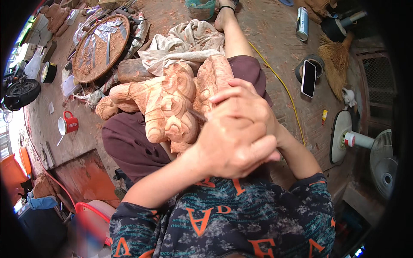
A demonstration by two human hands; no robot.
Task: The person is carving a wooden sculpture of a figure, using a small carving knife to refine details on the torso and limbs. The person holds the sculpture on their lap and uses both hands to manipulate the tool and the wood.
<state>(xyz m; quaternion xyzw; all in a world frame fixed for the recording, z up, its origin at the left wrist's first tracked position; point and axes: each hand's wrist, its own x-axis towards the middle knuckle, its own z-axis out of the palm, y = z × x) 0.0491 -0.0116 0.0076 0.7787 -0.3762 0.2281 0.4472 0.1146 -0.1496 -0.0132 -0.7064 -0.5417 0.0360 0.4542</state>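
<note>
A reddish-brown wood carving (pixel 172 105) with rounded, scrolled forms lies across my lap. A narrow metal blade, looking like a carving chisel (pixel 197 115), meets its right side; its handle is hidden in my hands. My left hand (pixel 234 144) is closed in a fist around the handle end, nearest the camera. Behind and partly covered by it, my right hand (pixel 249 105) curls round the same tool, its fingers reaching over the carving's right part. The right thumb is out of sight.
A round tray (pixel 78 64) of blades stands upper left, beside a crumpled cloth (pixel 185 43). A red mug (pixel 71 124) sits left. On the right are a phone (pixel 308 79) on a tape roll, a spray can (pixel 302 23), a yellow cord (pixel 282 89) and a fan (pixel 380 163).
</note>
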